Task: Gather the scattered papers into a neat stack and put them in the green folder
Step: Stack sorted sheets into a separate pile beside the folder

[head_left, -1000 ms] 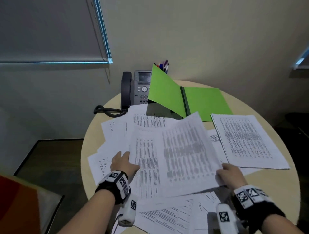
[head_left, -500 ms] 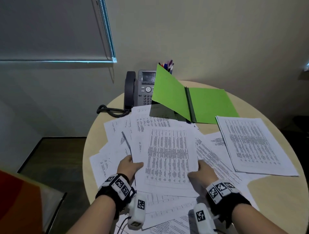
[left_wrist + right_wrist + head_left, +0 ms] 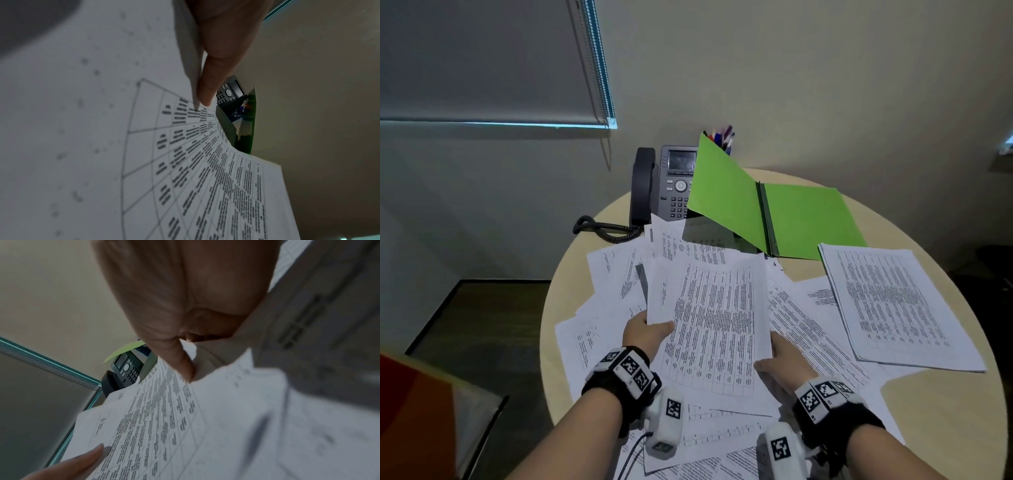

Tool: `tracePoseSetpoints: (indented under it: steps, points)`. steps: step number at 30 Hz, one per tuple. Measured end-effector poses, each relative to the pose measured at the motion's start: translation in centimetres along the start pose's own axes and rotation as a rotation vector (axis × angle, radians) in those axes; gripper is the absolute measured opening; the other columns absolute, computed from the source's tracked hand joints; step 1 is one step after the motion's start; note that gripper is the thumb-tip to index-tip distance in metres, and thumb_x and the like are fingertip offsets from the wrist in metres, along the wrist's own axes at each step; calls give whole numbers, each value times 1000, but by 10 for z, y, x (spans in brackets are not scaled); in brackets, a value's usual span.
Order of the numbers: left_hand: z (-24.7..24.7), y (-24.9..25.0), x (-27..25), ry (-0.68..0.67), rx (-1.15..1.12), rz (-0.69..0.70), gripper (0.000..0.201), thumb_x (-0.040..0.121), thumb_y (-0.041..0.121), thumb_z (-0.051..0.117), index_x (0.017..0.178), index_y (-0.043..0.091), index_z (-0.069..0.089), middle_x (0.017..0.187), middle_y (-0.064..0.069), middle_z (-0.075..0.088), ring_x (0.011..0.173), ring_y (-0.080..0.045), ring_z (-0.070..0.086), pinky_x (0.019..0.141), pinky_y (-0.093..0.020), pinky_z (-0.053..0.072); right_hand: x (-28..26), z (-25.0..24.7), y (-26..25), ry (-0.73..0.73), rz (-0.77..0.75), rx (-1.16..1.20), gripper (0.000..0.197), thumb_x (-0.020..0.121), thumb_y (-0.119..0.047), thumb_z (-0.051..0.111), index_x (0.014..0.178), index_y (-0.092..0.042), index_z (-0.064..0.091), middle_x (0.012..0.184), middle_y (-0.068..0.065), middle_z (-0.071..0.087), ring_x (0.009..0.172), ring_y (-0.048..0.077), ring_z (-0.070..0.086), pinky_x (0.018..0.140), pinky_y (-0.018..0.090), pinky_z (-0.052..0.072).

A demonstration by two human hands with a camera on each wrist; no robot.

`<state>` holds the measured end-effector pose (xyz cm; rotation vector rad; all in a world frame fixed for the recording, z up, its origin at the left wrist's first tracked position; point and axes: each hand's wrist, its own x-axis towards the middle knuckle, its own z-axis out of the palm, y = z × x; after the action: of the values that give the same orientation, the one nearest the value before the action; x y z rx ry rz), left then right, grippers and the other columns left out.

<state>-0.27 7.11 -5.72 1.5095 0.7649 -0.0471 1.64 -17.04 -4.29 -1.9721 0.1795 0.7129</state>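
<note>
Nearest, loose sheets (image 3: 709,442) lie overlapping at the front edge of the round table (image 3: 945,411). Above them both hands hold a small bundle of papers (image 3: 717,325) lifted off the pile. The left hand (image 3: 645,334) pinches its left edge, thumb on top and fingers (image 3: 207,91) underneath. The right hand (image 3: 784,356) grips the lower right edge the same way, its fingers (image 3: 180,360) curled round the paper. More scattered papers (image 3: 616,274) spread under and to both sides of the bundle. To the right a neat stack (image 3: 893,301) lies flat on the table. Behind it the green folder (image 3: 808,219) sits open, its left cover raised and its right cover flat. Farther back stand a desk phone (image 3: 674,185) and some pens (image 3: 722,137).
</note>
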Motion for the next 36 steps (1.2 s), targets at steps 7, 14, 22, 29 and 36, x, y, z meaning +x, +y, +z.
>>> tracePoseSetpoints:
  steps: [7,14,22,29,36]
  points:
    - [-17,-7,7,84,28,24,22,84,1,62,100,14,56,100,-9,63,107,-32,60,97,-42,46,-3,-15,11,-298,-32,-442,35,65,0,74,92,-16,58,85,-8,63,79,10,60,75,24,50]
    - [-53,-17,9,182,168,30,34,86,3,57,119,7,57,106,-8,62,95,-25,56,88,-33,43,5,-55,26,-28,14,-424,34,64,12,60,54,-20,60,63,1,62,64,16,57,64,27,47]
    - [-78,-31,2,173,187,-20,31,86,1,56,117,6,59,109,-13,64,99,-32,59,91,-37,45,4,-110,11,399,-50,-285,15,79,4,59,73,-9,65,65,5,62,67,23,55,62,26,39]
    - [-83,-31,-15,147,228,-31,33,90,2,52,123,1,54,114,-12,60,98,-26,51,85,-29,37,0,-158,-6,567,-143,-24,28,86,-2,58,69,-23,56,53,-11,64,80,23,53,84,37,46]
    - [-71,-46,-21,47,116,-80,32,87,1,56,118,8,56,118,-13,63,109,-32,57,101,-43,42,-2,-172,-4,800,-141,247,16,66,-14,60,62,-26,69,58,2,54,54,18,45,44,20,39]
